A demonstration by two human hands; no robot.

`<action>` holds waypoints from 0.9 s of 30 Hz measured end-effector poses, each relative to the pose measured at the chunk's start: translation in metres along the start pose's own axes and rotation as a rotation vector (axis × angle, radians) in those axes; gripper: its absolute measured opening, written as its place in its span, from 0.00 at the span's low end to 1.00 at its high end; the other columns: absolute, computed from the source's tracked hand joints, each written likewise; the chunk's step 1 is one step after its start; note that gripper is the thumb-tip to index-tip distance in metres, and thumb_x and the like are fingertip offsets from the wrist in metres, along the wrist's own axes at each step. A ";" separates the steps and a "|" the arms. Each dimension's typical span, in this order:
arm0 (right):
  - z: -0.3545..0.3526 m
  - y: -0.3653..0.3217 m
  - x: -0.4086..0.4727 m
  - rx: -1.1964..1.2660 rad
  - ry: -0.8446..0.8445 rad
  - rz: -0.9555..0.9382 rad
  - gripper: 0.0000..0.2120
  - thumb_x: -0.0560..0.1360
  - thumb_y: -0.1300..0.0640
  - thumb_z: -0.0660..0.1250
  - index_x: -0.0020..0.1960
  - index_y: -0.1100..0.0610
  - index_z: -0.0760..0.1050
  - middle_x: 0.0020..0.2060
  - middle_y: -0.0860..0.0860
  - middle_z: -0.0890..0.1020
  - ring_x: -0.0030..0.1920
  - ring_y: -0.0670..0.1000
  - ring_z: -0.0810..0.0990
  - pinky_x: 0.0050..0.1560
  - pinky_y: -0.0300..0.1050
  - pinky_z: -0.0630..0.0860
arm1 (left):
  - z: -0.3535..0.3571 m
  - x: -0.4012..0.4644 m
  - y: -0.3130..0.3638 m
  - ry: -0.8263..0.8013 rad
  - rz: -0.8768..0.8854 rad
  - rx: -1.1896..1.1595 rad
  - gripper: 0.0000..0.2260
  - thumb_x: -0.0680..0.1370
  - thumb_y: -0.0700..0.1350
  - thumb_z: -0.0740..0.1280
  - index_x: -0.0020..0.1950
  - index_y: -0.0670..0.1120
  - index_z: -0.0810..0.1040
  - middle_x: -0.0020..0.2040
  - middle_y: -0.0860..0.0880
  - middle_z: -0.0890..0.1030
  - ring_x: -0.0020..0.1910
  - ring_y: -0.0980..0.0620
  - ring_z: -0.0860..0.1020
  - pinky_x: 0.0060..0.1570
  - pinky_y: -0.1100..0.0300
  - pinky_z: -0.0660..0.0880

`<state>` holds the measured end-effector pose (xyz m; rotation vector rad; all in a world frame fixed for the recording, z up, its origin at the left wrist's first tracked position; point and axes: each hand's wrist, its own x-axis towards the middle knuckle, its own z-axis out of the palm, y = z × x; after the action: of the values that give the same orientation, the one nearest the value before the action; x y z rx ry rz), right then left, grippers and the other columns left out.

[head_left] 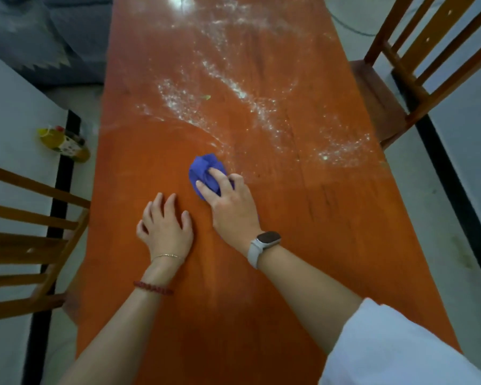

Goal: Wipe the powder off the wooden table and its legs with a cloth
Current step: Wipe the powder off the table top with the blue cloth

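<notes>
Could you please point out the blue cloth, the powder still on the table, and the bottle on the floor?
Blue cloth [206, 169]: head view, on its bunched top ahead of the fingers.
Powder [178, 98]: head view, on the thick white patch mid-table.
Bottle [64, 143]: head view, on its yellow body.

Cloth [206, 173] partly hidden under right hand [231, 201]; its underside and near edge not visible. Table [289, 245] cut off by top and bottom frame edges, legs out of sight. Powder [233, 87] at top washed out by glare. Chair [417, 65] upper right and chair [25, 245] at left both cropped. Bottle [64, 141] at left blurred, label unreadable. Small green speck [207, 97] in the powder too small to tell.
</notes>
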<state>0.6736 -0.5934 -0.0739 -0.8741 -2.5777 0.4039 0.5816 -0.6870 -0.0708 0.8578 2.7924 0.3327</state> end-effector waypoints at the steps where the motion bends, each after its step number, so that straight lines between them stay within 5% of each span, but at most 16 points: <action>1: 0.008 -0.005 0.002 -0.042 -0.027 -0.026 0.22 0.69 0.59 0.54 0.58 0.52 0.77 0.59 0.56 0.77 0.51 0.58 0.65 0.43 0.48 0.75 | 0.002 0.000 -0.004 0.012 0.015 0.012 0.21 0.77 0.50 0.58 0.69 0.49 0.67 0.73 0.47 0.63 0.72 0.46 0.57 0.67 0.45 0.52; 7: 0.010 0.018 0.015 -0.194 -0.029 0.009 0.23 0.66 0.60 0.67 0.60 0.50 0.76 0.60 0.53 0.78 0.53 0.60 0.74 0.44 0.48 0.75 | 0.011 0.005 0.007 0.047 0.033 0.027 0.23 0.74 0.52 0.54 0.68 0.48 0.67 0.72 0.47 0.63 0.72 0.45 0.58 0.67 0.42 0.52; 12: -0.035 0.112 0.013 -0.257 0.058 0.405 0.21 0.72 0.64 0.59 0.64 0.54 0.73 0.64 0.59 0.72 0.56 0.66 0.71 0.52 0.57 0.72 | 0.022 0.016 0.063 -0.039 0.152 0.019 0.21 0.78 0.51 0.57 0.71 0.53 0.62 0.75 0.48 0.56 0.73 0.45 0.51 0.69 0.42 0.49; 19: -0.123 0.232 -0.025 -0.324 0.245 1.101 0.23 0.74 0.63 0.57 0.68 0.56 0.67 0.70 0.59 0.62 0.61 0.67 0.63 0.60 0.55 0.63 | 0.039 0.010 0.113 -0.115 0.182 0.013 0.20 0.78 0.56 0.55 0.69 0.59 0.63 0.75 0.50 0.55 0.74 0.44 0.49 0.70 0.40 0.46; 22: -0.125 0.216 -0.012 -0.317 0.348 0.979 0.21 0.75 0.63 0.56 0.68 0.55 0.68 0.69 0.59 0.63 0.59 0.66 0.65 0.58 0.55 0.64 | 0.039 0.011 0.113 -0.106 0.176 0.006 0.19 0.77 0.57 0.57 0.68 0.59 0.64 0.74 0.50 0.57 0.73 0.45 0.50 0.69 0.40 0.47; 27: -0.073 0.136 0.048 -0.145 0.279 0.318 0.21 0.71 0.66 0.57 0.61 0.56 0.75 0.62 0.60 0.74 0.51 0.64 0.72 0.50 0.55 0.72 | 0.028 0.018 0.106 -0.084 0.174 -0.105 0.16 0.77 0.51 0.59 0.65 0.57 0.70 0.71 0.52 0.63 0.72 0.48 0.55 0.68 0.45 0.50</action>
<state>0.7411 -0.4486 -0.0487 -1.3005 -2.2370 0.1665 0.6297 -0.5865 -0.0710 1.0655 2.6041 0.4547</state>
